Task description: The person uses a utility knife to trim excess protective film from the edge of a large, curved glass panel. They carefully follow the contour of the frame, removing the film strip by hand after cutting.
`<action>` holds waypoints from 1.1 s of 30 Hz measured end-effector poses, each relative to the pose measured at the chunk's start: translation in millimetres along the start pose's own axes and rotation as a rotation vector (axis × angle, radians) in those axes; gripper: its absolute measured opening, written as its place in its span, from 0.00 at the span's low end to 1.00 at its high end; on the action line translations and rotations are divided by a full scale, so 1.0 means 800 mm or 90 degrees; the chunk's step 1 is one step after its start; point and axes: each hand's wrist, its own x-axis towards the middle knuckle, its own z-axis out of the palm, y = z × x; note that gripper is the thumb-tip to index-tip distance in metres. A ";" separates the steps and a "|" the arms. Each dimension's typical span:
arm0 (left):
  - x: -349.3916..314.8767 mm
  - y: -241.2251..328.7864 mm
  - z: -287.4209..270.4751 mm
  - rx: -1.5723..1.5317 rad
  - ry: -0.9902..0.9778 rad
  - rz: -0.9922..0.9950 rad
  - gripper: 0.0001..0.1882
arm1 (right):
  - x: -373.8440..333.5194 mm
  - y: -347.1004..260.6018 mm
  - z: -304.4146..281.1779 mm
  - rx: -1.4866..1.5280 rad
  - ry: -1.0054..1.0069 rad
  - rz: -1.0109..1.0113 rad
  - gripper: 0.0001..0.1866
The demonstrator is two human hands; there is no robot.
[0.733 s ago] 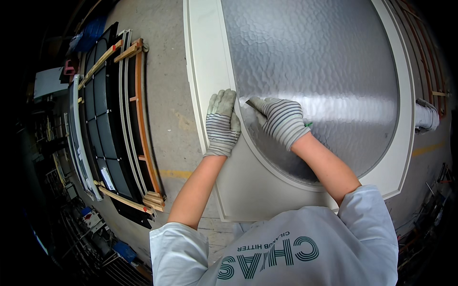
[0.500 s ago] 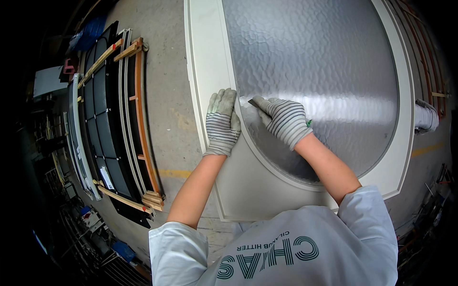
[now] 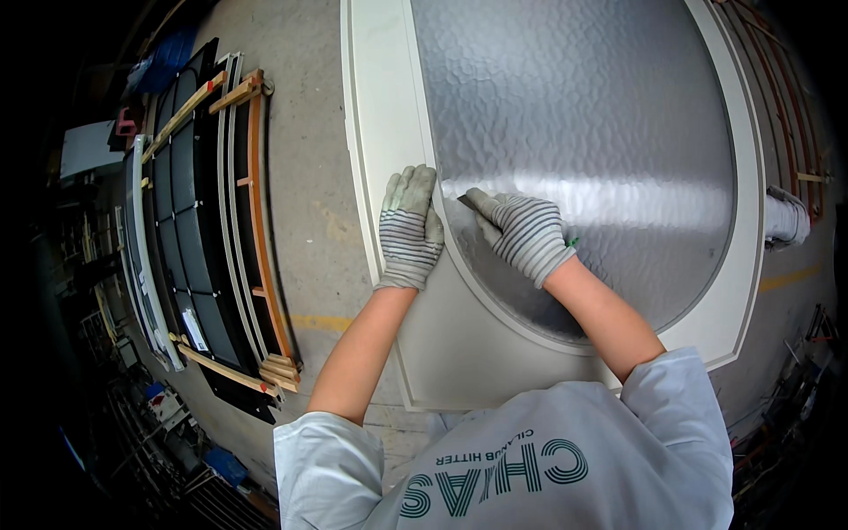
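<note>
A white panel (image 3: 459, 349) with a rounded window of rippled glass (image 3: 574, 97) lies before me. My left hand (image 3: 410, 228), in a grey-striped work glove, rests flat on the panel's left border, fingers stretched out and pointing away from me. My right hand (image 3: 523, 228), gloved alike, is closed around a utility knife (image 3: 465, 201). Its dark, thin blade pokes out past the fingertips near the glass's left edge, and a bit of green shows at the heel of the hand. The glove hides most of the handle.
Left of the panel, dark framed panels (image 3: 190, 221) with wooden battens (image 3: 190, 113) stand on the concrete floor (image 3: 309, 159). A white wrapped bundle (image 3: 786, 218) sits just past the panel's right edge. Reddish-brown rails (image 3: 782, 97) are at the far right.
My right hand and the knife have shifted slightly toward me along the glass's left edge. My left hand stays put on the white border.
</note>
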 end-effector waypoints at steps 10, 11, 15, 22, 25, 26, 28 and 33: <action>-0.001 0.001 -0.002 0.000 -0.003 0.001 0.28 | -0.006 0.001 0.004 -0.048 -0.040 -0.047 0.22; -0.001 0.000 -0.002 0.001 -0.003 0.002 0.28 | -0.009 0.005 0.009 -0.037 -0.002 -0.050 0.23; 0.001 0.003 -0.003 0.000 -0.002 0.001 0.28 | -0.011 0.003 0.011 -0.061 0.010 -0.038 0.23; 0.000 0.002 -0.001 -0.002 0.005 0.002 0.27 | -0.013 -0.002 0.009 -0.058 -0.012 -0.020 0.22; 0.001 0.004 -0.004 -0.007 0.004 0.002 0.27 | -0.013 -0.002 0.012 -0.074 -0.031 -0.030 0.22; 0.001 0.004 -0.005 -0.009 0.003 0.001 0.27 | -0.014 -0.002 0.014 -0.055 0.002 -0.019 0.22; 0.000 0.004 -0.004 -0.008 0.007 0.002 0.27 | -0.016 -0.003 0.014 -0.048 0.014 -0.015 0.22; -0.001 0.001 0.000 0.001 0.011 0.005 0.27 | -0.010 -0.011 0.002 -0.060 -0.064 -0.031 0.23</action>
